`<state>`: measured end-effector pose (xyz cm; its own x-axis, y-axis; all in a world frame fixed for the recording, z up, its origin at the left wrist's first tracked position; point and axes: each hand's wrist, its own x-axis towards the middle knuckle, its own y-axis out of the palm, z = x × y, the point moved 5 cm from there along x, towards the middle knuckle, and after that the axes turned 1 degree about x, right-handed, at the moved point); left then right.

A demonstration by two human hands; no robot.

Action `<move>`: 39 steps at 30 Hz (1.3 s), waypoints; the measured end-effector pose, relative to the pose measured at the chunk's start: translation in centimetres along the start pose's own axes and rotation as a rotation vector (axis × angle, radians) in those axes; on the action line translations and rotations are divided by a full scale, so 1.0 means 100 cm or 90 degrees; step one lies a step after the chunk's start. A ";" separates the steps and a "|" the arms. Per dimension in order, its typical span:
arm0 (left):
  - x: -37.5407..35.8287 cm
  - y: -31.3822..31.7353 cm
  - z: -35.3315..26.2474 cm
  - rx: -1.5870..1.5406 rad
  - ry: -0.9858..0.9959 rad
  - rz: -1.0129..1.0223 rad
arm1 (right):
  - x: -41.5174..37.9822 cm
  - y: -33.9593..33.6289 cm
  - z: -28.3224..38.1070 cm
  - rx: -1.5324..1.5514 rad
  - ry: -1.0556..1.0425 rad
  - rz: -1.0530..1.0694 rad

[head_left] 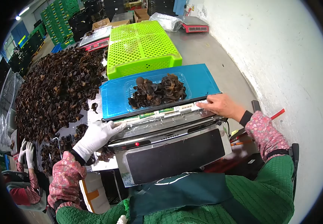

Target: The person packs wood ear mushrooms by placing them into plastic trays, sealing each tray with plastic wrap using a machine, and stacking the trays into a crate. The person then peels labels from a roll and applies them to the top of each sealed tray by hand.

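A film wrapping machine (120,146) stands before me, with a black pad (176,153) at its front and a lit red light. Across it lies printed clear plastic film (157,115). My left hand (97,137), in a white glove, is closed at the film's left end, thumb stretched along it. At the right end, my bare right hand (221,105) pinches the film edge. Just beyond, a clear plastic tray (187,84) of dark wood ear mushrooms (156,91) rests on a blue plate (202,80).
A large heap of wood ear mushrooms (57,89) covers the table's left. Behind the plate sits an upturned lime-green crate (143,46). Red scales (195,26) stand farther back, near the white wall (269,44). Another person's gloved hands (27,153) are at lower left.
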<state>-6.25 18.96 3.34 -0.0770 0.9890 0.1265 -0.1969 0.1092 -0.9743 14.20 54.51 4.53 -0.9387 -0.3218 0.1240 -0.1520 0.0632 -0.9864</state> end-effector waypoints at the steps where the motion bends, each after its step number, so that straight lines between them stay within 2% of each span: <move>1: -0.001 0.012 0.003 0.008 0.006 -0.005 | 0.002 0.006 0.002 -0.007 0.006 -0.008; 3: 0.001 0.010 -0.001 -0.051 -0.005 -0.013 | 0.006 0.012 0.002 0.065 0.043 -0.119; 5: 0.004 0.013 0.010 -0.161 -0.093 -0.170 | 0.002 0.031 -0.013 0.256 0.145 -0.240; 8: 0.000 0.018 0.025 -0.687 -0.403 -0.144 | -0.001 0.005 -0.007 0.730 0.509 -0.093; 9: 0.001 0.007 0.025 -0.853 -0.480 -0.183 | 0.001 -0.010 -0.007 0.797 0.494 -0.158; 11: 0.010 -0.036 0.037 -0.934 -0.543 -0.340 | 0.004 -0.038 -0.014 0.925 0.459 -0.284; 13: 0.030 -0.064 0.064 -0.976 -0.449 -0.555 | 0.027 -0.072 -0.034 0.979 0.388 -0.438; 15: 0.058 -0.076 0.094 -0.950 -0.454 -0.716 | 0.064 -0.086 -0.045 1.053 0.440 -0.626; 17: 0.091 -0.022 0.134 -0.989 -0.425 -0.725 | 0.106 -0.042 -0.086 1.122 0.323 -0.619; 19: 0.107 0.064 0.145 -0.760 -0.556 -0.500 | 0.122 0.050 -0.121 1.131 0.444 -0.509; 21: 0.121 0.100 0.125 -0.474 -0.503 -0.480 | 0.121 0.093 -0.107 1.066 0.562 -0.461; 23: 0.121 0.094 0.094 -0.378 -0.358 -0.327 | 0.124 0.083 -0.096 0.912 0.527 -0.405; 24: 0.118 0.086 0.091 -0.388 -0.350 -0.354 | 0.123 0.078 -0.090 0.838 0.516 -0.370; 25: 0.120 0.079 0.093 -0.366 -0.301 -0.320 | 0.124 0.076 -0.086 0.786 0.481 -0.317; 27: 0.123 0.071 0.096 -0.373 -0.308 -0.303 | 0.135 0.068 -0.086 0.681 0.403 -0.228; 28: 0.125 0.076 0.103 -0.528 -0.374 -0.253 | 0.137 0.067 -0.089 0.647 0.403 -0.179; 31: 0.126 0.071 0.098 -0.993 -0.529 -0.117 | 0.140 0.067 -0.092 0.654 0.393 -0.165; 33: 0.122 0.079 0.110 -1.074 -0.511 -0.020 | 0.135 0.073 -0.095 0.706 0.440 -0.133; 34: 0.119 0.085 0.111 -1.238 -0.464 0.024 | 0.131 0.077 -0.096 0.732 0.466 -0.114; 37: 0.104 0.048 0.091 -1.196 -0.547 -0.086 | 0.122 0.067 -0.081 0.773 0.485 -0.221; 39: 0.095 0.054 0.096 -1.189 -0.447 -0.029 | 0.117 0.064 -0.074 0.842 0.502 -0.204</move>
<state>-17.44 27.95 1.08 -0.4937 0.8287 -0.2638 0.8316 0.5386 0.1354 -0.07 58.16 0.49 -0.9048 0.4222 -0.0551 -0.3970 -0.8834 -0.2491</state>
